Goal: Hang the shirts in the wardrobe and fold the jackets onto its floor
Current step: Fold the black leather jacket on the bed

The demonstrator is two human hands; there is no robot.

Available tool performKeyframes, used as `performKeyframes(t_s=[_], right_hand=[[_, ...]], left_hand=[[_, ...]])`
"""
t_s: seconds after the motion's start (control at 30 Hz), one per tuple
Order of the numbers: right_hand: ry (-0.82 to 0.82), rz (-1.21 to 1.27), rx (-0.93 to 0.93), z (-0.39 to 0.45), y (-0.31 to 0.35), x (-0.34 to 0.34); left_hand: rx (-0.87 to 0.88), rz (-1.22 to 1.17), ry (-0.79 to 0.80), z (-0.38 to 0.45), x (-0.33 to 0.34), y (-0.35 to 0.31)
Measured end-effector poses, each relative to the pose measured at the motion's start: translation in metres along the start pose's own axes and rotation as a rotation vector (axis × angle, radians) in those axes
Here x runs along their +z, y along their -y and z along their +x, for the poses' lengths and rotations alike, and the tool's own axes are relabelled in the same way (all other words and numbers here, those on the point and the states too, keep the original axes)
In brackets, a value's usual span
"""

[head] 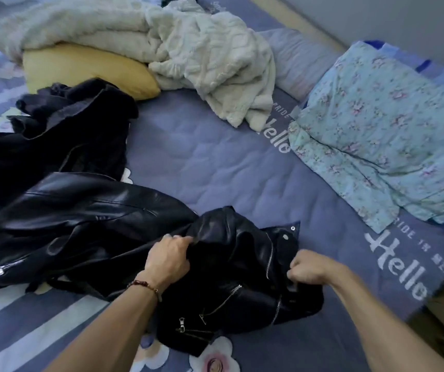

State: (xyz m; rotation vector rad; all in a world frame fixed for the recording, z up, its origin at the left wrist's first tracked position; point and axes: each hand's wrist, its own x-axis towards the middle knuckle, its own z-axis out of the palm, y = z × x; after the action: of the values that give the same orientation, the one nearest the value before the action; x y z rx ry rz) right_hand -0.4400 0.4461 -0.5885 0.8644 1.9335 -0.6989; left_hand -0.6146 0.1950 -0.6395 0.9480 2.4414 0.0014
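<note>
Bed (215,162) fills the view, covered in a purple-blue quilted sheet printed with "Hello" in white and flowers near the foot. Grey wall runs along the far right.

Leather jacket (124,226), black, lies crumpled on the near half of the bed, its zips and snaps showing. One sleeve with a zipped cuff trails off to the left. Collar end with snap studs points right.

Left hand (168,260) grips a bunched fold of leather near the jacket's middle, fingers curled into it. A beaded bracelet (145,285) sits on that wrist. Right hand (306,269) is clenched on the jacket's right edge, just beside the front zip, pinching the fabric. Both forearms are bare and reach in from the bottom edge.

Second dark jacket (62,132), matte cloth, lies heaped behind the leather one, touching it, at the left of the bed.

Yellow pillow (86,68) sits beyond the dark heap, partly under a cream fleece blanket (188,55) that is piled across the head of the bed. Pale lilac pillow (296,60) shows right of the blanket. Floral quilt (387,130), light blue, lies folded along the right side, well apart from the jackets.
</note>
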Motion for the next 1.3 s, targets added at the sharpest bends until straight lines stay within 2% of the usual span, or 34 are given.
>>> performKeyframes(t_s=[0.07, 0.17, 0.2, 0.3, 0.37, 0.43, 0.5, 0.6, 0.67, 0.7, 0.77, 0.87, 0.93, 1.0, 1.07, 1.13, 1.2, 1.23, 1.27, 1.3], right_hand=[[-0.15, 0.082, 0.003, 0.013, 0.004, -0.003], [-0.216, 0.266, 0.037, 0.031, 0.005, -0.003], [-0.26, 0.239, 0.054, 0.035, 0.006, 0.001], [-0.563, 0.235, 0.142, 0.044, 0.004, 0.014], [-0.707, 0.098, 0.076, 0.05, 0.003, 0.019], [-0.683, -0.11, -0.139, 0.064, 0.005, 0.025], [-0.55, -0.18, -0.273, 0.077, 0.016, 0.028], [-0.351, -0.205, -0.132, 0.102, 0.028, 0.032], [-0.212, -0.055, -0.029, 0.105, 0.025, 0.037], [-0.185, 0.064, -0.04, 0.103, 0.023, 0.04], [-0.321, 0.224, -0.122, 0.087, 0.025, 0.044], [-0.72, 0.44, -0.281, 0.048, 0.041, 0.03], [-0.788, 0.54, -0.48, 0.003, 0.059, 0.014], [-0.701, 0.523, -0.662, -0.044, 0.078, 0.006], [-0.471, 0.469, -0.738, -0.084, 0.09, 0.01], [-0.168, 0.424, -0.757, -0.114, 0.088, 0.017], [0.088, 0.588, -0.746, -0.137, 0.077, 0.02], [0.108, 0.748, -0.685, -0.145, 0.07, 0.018], [0.014, 0.897, -0.622, -0.149, 0.064, 0.016], [-0.202, 0.937, -0.574, -0.151, 0.059, 0.014]], left_hand=[[0.071, 0.006, 0.234, -0.008, 0.008, -0.002], [0.166, 0.041, 0.421, -0.025, 0.02, -0.016], [0.185, 0.055, 0.491, -0.031, 0.023, -0.021], [0.161, 0.066, 0.644, -0.045, 0.034, -0.028], [0.135, 0.051, 0.681, -0.048, 0.039, -0.027], [0.131, 0.051, 0.72, -0.048, 0.043, -0.027], [0.136, 0.041, 0.75, -0.048, 0.049, -0.025], [0.081, -0.026, 0.796, -0.052, 0.061, -0.02], [0.066, -0.104, 0.811, -0.057, 0.062, -0.018], [0.036, -0.215, 0.815, -0.057, 0.058, -0.015], [-0.107, -0.564, 0.76, -0.06, 0.041, -0.011], [-0.407, -1.024, 0.413, -0.05, 0.007, -0.019], [-0.494, -1.18, 0.289, -0.043, -0.023, -0.037], [-0.443, -1.408, 0.329, -0.041, -0.056, -0.061], [-0.386, -1.604, 0.357, -0.048, -0.081, -0.083], [-0.353, -1.593, 0.211, -0.063, -0.094, -0.092], [-0.339, -1.501, 0.001, -0.082, -0.106, -0.09], [-0.329, -1.485, -0.05, -0.093, -0.114, -0.086], [-0.32, -1.468, -0.053, -0.103, -0.121, -0.082], [-0.311, -1.431, -0.025, -0.117, -0.131, -0.077]])
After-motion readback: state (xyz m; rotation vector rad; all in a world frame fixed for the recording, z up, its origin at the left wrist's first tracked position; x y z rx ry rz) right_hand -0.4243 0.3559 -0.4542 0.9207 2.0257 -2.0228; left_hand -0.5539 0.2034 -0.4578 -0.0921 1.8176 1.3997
